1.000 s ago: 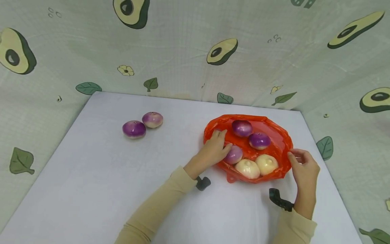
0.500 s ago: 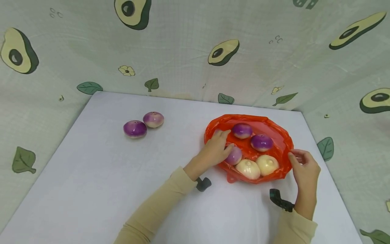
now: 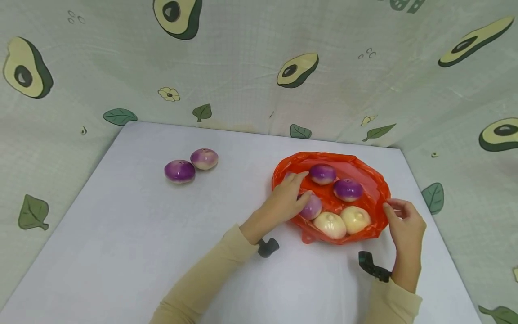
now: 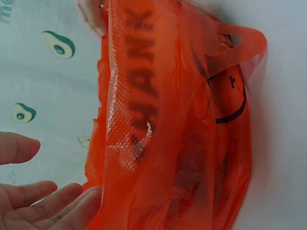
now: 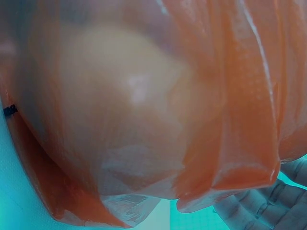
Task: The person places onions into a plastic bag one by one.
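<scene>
Red plastic bag [image 3: 323, 156], one: mouth wide, standing toward the right of the white table [image 3: 121, 247], between my hands.
Left hand [image 3: 285, 198]: spread, thumb well apart from the fingers, reaching over the bag's rim; fingertips slightly farther in than a second ago.
Right hand [image 3: 406, 227]: thumb and fingers pinching the opposite rim, unchanged.
Contents: two dark purple onions [image 3: 348, 190], shifted slightly since then; one lighter purple onion [image 3: 313, 208], below my left thumb; two pale bulbs [image 3: 356, 219], side by side; one purple patch [image 3: 288, 174] behind my left fingers, mostly hidden.
Outside: a pair of purple onions [image 3: 180, 171], close together, unmoved.
Assessment: a small settling only; I judge the bag steady, the pair outside untouched.
</scene>
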Action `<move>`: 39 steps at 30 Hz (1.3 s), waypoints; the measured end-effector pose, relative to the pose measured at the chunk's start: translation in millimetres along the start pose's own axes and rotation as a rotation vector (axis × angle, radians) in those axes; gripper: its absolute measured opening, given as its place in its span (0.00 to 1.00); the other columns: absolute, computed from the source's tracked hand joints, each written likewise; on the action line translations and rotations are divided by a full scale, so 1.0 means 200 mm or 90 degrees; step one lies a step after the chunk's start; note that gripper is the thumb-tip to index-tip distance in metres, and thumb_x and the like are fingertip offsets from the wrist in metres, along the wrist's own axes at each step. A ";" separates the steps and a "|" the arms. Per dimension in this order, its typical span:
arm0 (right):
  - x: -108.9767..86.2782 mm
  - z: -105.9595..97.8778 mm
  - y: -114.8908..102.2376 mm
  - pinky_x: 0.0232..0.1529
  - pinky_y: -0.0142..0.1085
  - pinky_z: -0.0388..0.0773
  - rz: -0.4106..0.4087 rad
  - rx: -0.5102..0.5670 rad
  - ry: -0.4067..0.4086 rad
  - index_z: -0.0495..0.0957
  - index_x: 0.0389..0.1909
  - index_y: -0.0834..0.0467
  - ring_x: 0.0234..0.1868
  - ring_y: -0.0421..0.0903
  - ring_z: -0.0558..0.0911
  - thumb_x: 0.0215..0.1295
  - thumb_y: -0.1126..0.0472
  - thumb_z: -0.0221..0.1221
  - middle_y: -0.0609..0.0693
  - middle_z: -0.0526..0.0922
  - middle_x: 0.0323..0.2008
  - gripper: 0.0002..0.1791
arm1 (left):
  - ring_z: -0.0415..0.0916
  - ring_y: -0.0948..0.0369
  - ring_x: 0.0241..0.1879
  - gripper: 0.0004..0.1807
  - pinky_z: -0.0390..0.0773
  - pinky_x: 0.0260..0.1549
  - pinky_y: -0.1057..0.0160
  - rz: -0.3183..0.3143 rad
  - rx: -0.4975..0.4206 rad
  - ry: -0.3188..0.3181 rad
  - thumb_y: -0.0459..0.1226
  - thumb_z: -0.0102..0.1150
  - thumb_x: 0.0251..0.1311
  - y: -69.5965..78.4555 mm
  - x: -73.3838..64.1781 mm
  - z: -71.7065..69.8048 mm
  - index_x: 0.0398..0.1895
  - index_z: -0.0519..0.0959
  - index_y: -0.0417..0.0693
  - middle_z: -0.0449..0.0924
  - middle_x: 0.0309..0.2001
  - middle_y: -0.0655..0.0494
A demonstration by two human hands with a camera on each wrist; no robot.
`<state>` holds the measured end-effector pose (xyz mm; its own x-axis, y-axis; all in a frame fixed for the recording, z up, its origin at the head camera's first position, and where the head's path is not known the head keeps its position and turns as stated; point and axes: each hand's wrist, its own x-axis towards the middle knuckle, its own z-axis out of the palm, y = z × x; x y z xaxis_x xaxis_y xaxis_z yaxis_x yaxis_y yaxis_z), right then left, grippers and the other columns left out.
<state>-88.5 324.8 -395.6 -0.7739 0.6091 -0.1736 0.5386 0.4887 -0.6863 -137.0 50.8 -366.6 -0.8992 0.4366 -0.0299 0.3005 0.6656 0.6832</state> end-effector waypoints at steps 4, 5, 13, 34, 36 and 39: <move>0.00 0.00 0.00 0.58 0.42 0.73 -0.002 0.001 0.000 0.67 0.62 0.50 0.52 0.43 0.70 0.65 0.41 0.48 0.51 0.70 0.58 0.28 | 0.64 0.59 0.64 0.31 0.72 0.57 0.60 0.012 -0.021 0.017 0.44 0.51 0.65 0.00 -0.02 -0.02 0.69 0.57 0.49 0.65 0.64 0.52; 0.00 0.00 0.00 0.57 0.42 0.73 -0.002 0.001 0.001 0.67 0.62 0.50 0.52 0.43 0.70 0.65 0.41 0.48 0.51 0.70 0.58 0.28 | 0.65 0.59 0.64 0.31 0.73 0.56 0.61 0.014 -0.025 0.022 0.44 0.51 0.65 0.00 -0.03 -0.03 0.69 0.57 0.49 0.65 0.63 0.53; -0.01 0.00 -0.01 0.56 0.41 0.74 -0.006 -0.004 0.003 0.67 0.62 0.51 0.51 0.42 0.70 0.66 0.42 0.47 0.52 0.71 0.58 0.28 | 0.68 0.59 0.60 0.28 0.73 0.56 0.60 0.038 -0.060 0.073 0.42 0.52 0.64 -0.02 -0.07 -0.08 0.67 0.60 0.50 0.68 0.60 0.53; 0.00 0.00 0.00 0.57 0.42 0.74 0.002 -0.001 0.000 0.67 0.62 0.51 0.52 0.43 0.69 0.66 0.42 0.48 0.51 0.70 0.58 0.27 | 0.67 0.56 0.61 0.23 0.68 0.61 0.51 0.055 -0.066 0.240 0.37 0.55 0.61 -0.39 -0.18 -0.21 0.61 0.70 0.51 0.72 0.59 0.54; 0.00 0.00 0.00 0.57 0.41 0.74 0.001 -0.002 0.001 0.67 0.61 0.52 0.51 0.42 0.70 0.66 0.42 0.48 0.51 0.71 0.58 0.27 | 0.67 0.55 0.61 0.23 0.67 0.61 0.51 0.060 -0.061 0.250 0.37 0.55 0.61 -0.42 -0.19 -0.23 0.60 0.70 0.51 0.73 0.59 0.54; 0.00 0.00 0.00 0.57 0.41 0.74 0.003 -0.001 0.002 0.67 0.61 0.51 0.50 0.41 0.70 0.66 0.42 0.48 0.51 0.71 0.58 0.27 | 0.66 0.55 0.61 0.23 0.66 0.62 0.52 0.069 -0.059 0.263 0.37 0.56 0.60 -0.48 -0.21 -0.27 0.60 0.70 0.50 0.73 0.59 0.54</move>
<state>-88.8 324.2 -396.2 -0.7705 0.6134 -0.1737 0.5425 0.4876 -0.6841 -144.6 -63.8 -391.7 -0.9214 0.2090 0.3276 0.3873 0.5634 0.7298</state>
